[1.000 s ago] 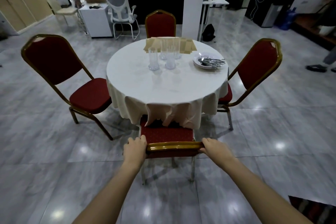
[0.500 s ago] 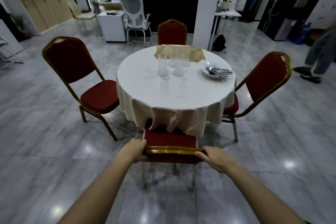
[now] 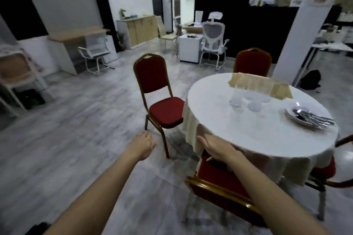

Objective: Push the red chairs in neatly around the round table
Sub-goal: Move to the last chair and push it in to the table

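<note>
Head view: you have let go of the near chair (image 3: 219, 183), now tucked under the tabletop's (image 3: 263, 129) near edge; your left hand (image 3: 142, 146) hangs loosely curled, right hand (image 3: 217, 149) spread, both empty. Next: the left chair (image 3: 158, 97), standing off the tabletop's left edge

Round table (image 3: 267, 135) under a white cloth (image 3: 193, 133) that hangs over the edge. On top, tan mats (image 3: 280, 89) at the far side, clear glasses (image 3: 236, 97) clustered just before them, a plate (image 3: 295, 115) of cutlery (image 3: 315, 118) at right.
</note>
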The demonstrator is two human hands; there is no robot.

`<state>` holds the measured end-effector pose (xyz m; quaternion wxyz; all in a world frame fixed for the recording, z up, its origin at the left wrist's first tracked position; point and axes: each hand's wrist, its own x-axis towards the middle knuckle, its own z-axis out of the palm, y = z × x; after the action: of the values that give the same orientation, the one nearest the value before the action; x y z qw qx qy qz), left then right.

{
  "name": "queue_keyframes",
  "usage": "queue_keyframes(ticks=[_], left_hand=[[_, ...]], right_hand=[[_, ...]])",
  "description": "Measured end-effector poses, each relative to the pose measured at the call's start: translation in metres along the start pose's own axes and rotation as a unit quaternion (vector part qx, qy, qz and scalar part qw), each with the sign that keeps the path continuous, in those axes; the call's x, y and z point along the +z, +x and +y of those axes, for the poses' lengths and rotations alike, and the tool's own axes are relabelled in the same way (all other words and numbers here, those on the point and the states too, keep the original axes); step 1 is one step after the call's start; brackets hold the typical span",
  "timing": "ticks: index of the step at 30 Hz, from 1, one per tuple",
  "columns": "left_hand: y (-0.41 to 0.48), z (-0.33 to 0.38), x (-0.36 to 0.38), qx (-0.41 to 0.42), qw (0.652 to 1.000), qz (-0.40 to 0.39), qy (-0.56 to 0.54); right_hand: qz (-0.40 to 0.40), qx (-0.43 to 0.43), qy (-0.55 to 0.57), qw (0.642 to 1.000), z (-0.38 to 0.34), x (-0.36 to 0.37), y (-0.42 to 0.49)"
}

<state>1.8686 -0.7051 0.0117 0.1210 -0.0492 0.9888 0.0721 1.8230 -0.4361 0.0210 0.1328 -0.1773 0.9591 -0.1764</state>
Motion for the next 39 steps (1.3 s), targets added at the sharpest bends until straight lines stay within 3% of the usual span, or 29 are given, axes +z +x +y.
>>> queue_keyframes(ticks=[4, 16, 27, 39], left_hand=[[0.024, -0.098, -0.021, -0.076, 0.996, 0.03, 0.045], [0.12, -0.327, -0.112, -0.147, 0.988, 0.028, 0.044], [0.284, -0.454, -0.141, -0.153, 0.988, 0.009, 0.026], [0.493, -0.56, -0.224, -0.163, 0.987, 0.001, 0.008]], right_hand=[[-0.007, -0.055, -0.034, 0.998, -0.078, 0.01, 0.077], [-0.014, -0.165, -0.066, 0.984, -0.312, 0.037, 0.301], [-0.044, -0.184, -0.101, 0.977, -0.391, 0.056, 0.51], [-0.081, -0.203, -0.127, 0.967, -0.463, 0.027, 0.763]])
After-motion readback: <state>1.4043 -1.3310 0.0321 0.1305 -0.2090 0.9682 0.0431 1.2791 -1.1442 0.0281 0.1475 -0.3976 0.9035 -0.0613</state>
